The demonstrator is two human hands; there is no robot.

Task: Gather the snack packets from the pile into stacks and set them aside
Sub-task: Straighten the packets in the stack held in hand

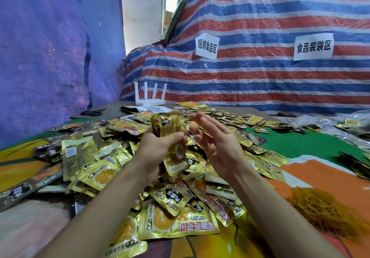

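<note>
A big pile of gold snack packets covers the middle of the table. My left hand grips a bunch of gold packets held upright above the pile; the bunch is blurred. My right hand hovers just right of the bunch, palm turned toward it, fingers straight and spread, holding nothing that I can see.
A heap of tan rubber bands lies at the right. More packets spread to the far right. Black scissors, a white router and papers sit at the back. Striped tarp walls the rear.
</note>
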